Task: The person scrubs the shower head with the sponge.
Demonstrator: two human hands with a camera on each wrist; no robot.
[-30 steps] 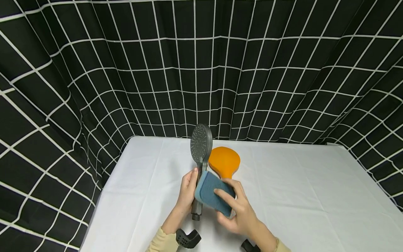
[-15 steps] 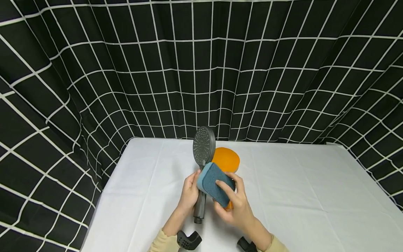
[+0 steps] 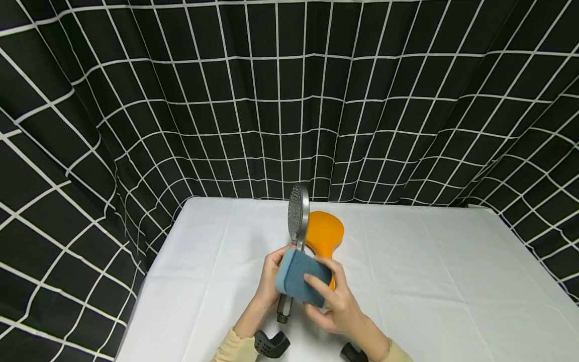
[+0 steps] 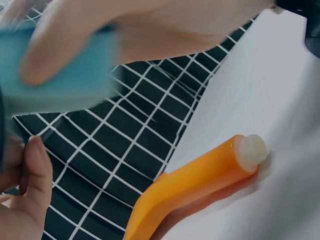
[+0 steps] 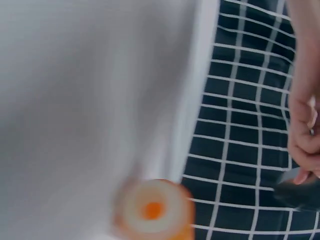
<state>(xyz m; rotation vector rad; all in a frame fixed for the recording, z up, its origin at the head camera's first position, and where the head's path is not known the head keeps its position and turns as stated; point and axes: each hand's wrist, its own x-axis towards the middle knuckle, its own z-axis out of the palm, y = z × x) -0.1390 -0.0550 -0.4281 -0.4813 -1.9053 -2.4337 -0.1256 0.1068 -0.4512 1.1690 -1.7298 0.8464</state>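
Note:
My left hand (image 3: pixel 269 276) grips a grey handheld shower head (image 3: pixel 296 213) by its handle. The shower head stands raised above the table, its nozzle face turned towards the left. A blue sponge (image 3: pixel 302 279) is pinched in my right hand (image 3: pixel 338 304), fingers spread over its darker side. It lies against the handle, partly covering the handle and my left fingers. In the left wrist view the sponge (image 4: pixel 60 92) is blurred, just above my left thumb (image 4: pixel 35 175). Behind the sponge an orange handheld shower head (image 3: pixel 324 230) lies on the table.
A white cloth covers the table (image 3: pixel 429 271). Black curtains (image 3: pixel 289 100) with white grid lines surround its back and sides. The orange handle's pale end (image 4: pixel 251 151) shows in the left wrist view. Black wrist mounts (image 3: pixel 271 345) sit below both hands.
The sponge first went up along the grey handle, then came back down with my right hand. The grey shower head has shifted slightly right and turned more side-on.

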